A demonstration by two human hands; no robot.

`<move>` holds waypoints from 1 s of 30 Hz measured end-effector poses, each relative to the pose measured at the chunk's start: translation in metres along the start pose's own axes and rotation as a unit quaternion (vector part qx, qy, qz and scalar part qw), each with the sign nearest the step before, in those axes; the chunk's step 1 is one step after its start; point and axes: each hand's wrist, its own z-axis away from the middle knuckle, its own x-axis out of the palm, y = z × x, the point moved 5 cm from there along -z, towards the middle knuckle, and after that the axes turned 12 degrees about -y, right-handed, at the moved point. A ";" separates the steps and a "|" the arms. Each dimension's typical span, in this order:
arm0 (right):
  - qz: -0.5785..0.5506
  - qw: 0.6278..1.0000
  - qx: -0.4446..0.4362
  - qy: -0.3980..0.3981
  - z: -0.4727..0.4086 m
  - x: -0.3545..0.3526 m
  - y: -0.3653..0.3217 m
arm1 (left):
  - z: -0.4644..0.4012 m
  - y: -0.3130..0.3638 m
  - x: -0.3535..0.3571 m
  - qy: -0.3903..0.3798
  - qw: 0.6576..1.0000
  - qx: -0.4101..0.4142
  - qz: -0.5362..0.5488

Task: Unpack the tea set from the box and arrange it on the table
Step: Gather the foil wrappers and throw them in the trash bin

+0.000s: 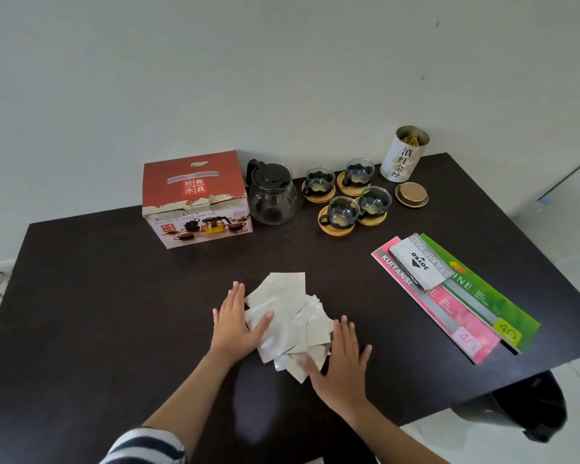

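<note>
A red tea set box stands closed at the back of the dark table. Right of it stands a glass teapot with a black lid and handle. Several glass cups sit on round wooden coasters beside it. A pile of silvery foil sachets lies in the middle of the table. My left hand lies flat on the pile's left side, fingers apart. My right hand lies flat against its lower right edge, fingers spread.
An open white tea tin stands at the back right, its round lid lying in front of it. Pink and green booklets with a stamp pad box lie at the right. A black chair is by the table's right corner.
</note>
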 end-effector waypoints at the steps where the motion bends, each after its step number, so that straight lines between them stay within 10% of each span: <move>1: 0.013 1.000 0.002 -0.011 0.002 0.007 -0.005 | -0.003 0.001 0.000 0.001 1.000 -0.007 0.010; 14: -0.047 0.999 -0.008 -0.013 -0.013 0.014 -0.039 | 0.025 -0.001 0.004 0.033 0.998 0.027 0.050; 30: -0.113 0.981 0.129 -0.085 -0.017 0.002 -0.067 | 0.005 0.013 0.000 -0.165 0.978 -0.053 -0.116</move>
